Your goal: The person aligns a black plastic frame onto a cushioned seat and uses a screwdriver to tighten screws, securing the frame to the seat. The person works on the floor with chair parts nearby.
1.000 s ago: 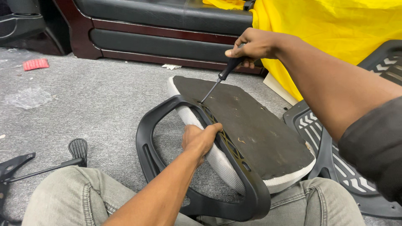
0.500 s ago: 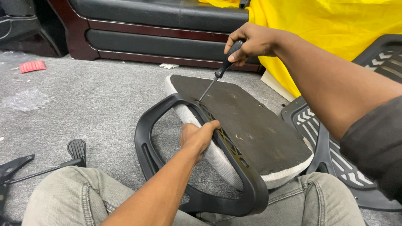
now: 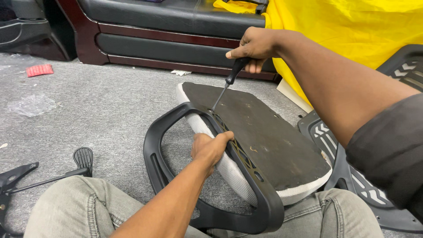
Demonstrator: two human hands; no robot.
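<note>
While my right hand (image 3: 254, 45) grips the screwdriver (image 3: 227, 84), my left hand (image 3: 209, 148) clamps the stiff, bulky armrest (image 3: 246, 176) at its bar.

Bright, even indoor light falls from above, with no hard glare. Shadows are soft: a faint one lies on the carpet (image 3: 101, 110) under the armrest (image 3: 176, 176), just below the left hand (image 3: 210, 147). The yellow cloth (image 3: 335, 26) beside the right hand (image 3: 253, 46) is vivid, nearly overexposed. Focus is sharp around both hands. The sleeve (image 3: 392, 150) near the right edge looks soft and stretched by wide-angle distortion.
</note>
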